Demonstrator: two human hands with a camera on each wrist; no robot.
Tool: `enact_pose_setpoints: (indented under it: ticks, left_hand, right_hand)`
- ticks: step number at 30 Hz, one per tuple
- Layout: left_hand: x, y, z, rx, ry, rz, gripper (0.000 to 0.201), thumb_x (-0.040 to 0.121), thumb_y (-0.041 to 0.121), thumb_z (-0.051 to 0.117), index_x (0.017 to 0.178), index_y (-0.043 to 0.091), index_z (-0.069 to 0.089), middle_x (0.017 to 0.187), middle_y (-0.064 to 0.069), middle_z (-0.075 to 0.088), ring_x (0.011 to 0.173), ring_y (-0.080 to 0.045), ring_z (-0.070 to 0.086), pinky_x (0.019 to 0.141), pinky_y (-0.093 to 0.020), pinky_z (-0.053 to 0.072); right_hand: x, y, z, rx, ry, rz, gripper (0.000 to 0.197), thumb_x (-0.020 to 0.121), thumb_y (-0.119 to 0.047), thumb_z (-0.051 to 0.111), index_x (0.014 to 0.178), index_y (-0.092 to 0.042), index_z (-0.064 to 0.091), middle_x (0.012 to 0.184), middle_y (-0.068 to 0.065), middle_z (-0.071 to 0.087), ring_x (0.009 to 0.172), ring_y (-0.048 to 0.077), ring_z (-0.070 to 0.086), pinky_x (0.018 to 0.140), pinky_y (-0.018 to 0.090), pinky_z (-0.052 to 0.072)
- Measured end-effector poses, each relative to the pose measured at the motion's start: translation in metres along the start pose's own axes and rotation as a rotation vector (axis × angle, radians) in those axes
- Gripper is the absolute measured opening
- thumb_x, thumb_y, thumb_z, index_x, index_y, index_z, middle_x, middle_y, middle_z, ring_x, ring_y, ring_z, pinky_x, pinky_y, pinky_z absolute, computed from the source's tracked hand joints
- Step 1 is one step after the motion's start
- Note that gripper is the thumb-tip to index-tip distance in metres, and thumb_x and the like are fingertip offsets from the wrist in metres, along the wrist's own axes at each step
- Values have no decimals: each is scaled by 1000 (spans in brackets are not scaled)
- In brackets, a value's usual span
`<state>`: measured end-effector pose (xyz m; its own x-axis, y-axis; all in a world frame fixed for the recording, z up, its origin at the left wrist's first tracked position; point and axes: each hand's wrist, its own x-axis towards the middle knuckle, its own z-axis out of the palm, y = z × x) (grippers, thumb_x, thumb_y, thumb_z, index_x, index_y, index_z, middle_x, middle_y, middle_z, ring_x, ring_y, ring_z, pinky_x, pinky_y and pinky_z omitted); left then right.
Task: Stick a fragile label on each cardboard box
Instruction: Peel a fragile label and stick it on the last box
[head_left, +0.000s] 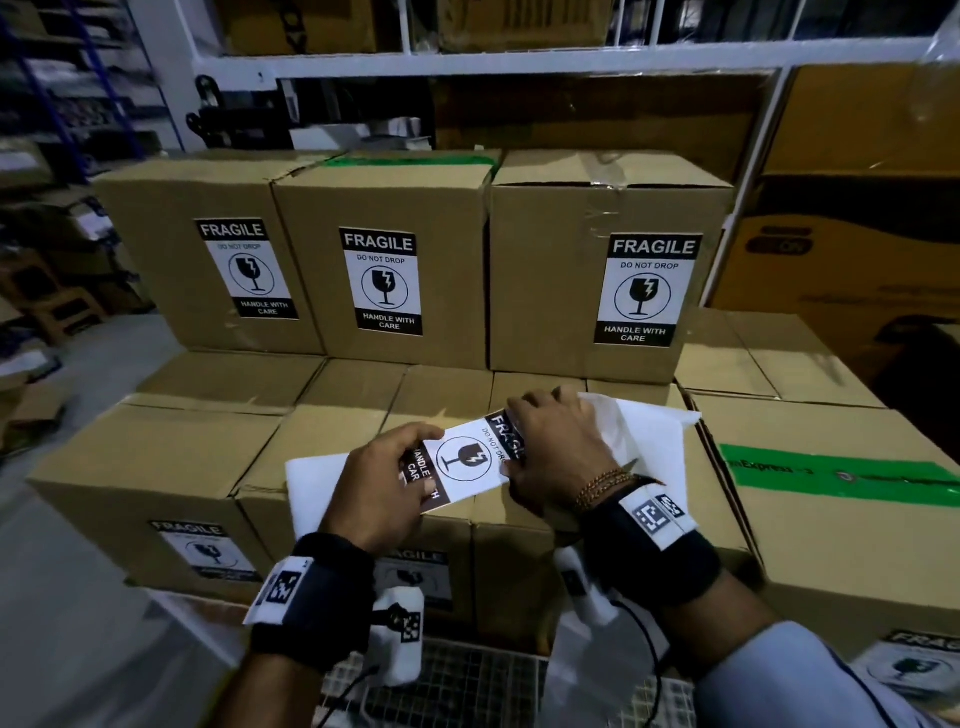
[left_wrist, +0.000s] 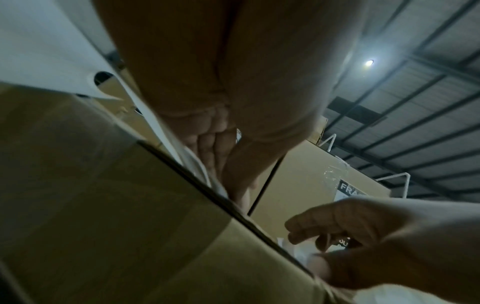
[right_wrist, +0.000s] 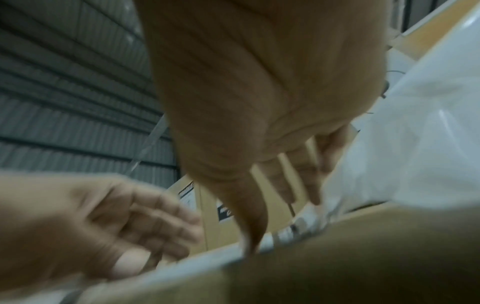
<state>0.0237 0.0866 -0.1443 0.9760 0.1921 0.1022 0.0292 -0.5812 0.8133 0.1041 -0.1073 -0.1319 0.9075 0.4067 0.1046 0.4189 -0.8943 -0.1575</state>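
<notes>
A black-and-white fragile label (head_left: 464, 460) lies slanted atop the front boxes (head_left: 171, 457), over loose white backing sheets (head_left: 652, 441). Three brown boxes (head_left: 384, 260) stand in the back row, each with a label (head_left: 647, 290) on its front (upright, flat). The front boxes' faces carry labels (head_left: 200, 551) too.

3 upper boxes (head_left: 384, 218) carry labels (head_left: 384, 280) reading "FRAGILE DO NOT DROP HANDLE WITH CARE"; green tape (head_left: 841, 475) reads "Express"
</notes>
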Motion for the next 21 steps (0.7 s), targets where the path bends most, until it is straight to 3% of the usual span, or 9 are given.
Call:
enact_pose_setpoints:
  ticks: [3,5,8,11,14,16,19,21]
  left_hand:
    - [4,10,-25,-18,-151,-19,61,87,-9,72,127,36,66,123,10,70,104,-1,67,85,-21,57]
    - [11,25,-49,59,-225,30,59,90,-1,72,130,41,63,127,17,64,112,-2,63,88,-24,55]
    - [37,57,-76,144,-274,136,46,93,7,71,128,38,65,121,23,65,108,3,63,85,-22,51]
    - [80,81,-63,266,-370,194,26,100,17,64,124,25,68,118,11,69,99,-5,69,77,-20,54]
    - [119,83,-25,539,-481,230,20,103,30,60,119,25,72,113,9,72,89,-6,68,69,-22,50]
    - [137,80,-1,670,-530,278,20,102,32,62,116,26,74,115,6,72,93,-11,63,66,-22,42]
    - [158,75,19,717,-581,323,22,99,37,66,112,23,77,112,4,73,99,-15,64,70,-22,42]
    - [170,68,26,673,-605,312,22,94,40,74,101,20,80,100,6,76,92,-13,67,72,-23,44]
  right_hand:
    - [10,4,-4,205,-122,23,56,78,-24,82,126,-16,56,122,6,60,118,26,53,104,44,51]
    - [13,7,-3,253,-132,28,46,75,-22,81,114,-16,59,115,5,62,109,24,56,97,43,56]
    - [12,9,2,234,-127,11,29,77,-31,78,99,-25,59,105,-1,58,104,22,53,95,41,54]
    - [5,10,8,203,-116,-37,16,75,-41,64,85,-35,54,96,-10,55,107,27,54,100,44,48]
    - [2,7,11,256,-88,-37,29,72,-35,59,93,-20,73,107,-2,71,110,26,60,102,38,46]
    - [-1,2,8,331,-52,10,27,74,-26,64,94,-14,77,108,6,72,110,24,61,98,33,47]
    - [-6,-4,7,446,24,87,34,74,-21,71,107,-21,79,120,2,67,114,17,60,100,26,47]
    - [-7,-7,9,489,52,121,41,70,-28,68,110,-25,77,119,-2,65,112,15,61,98,29,51]
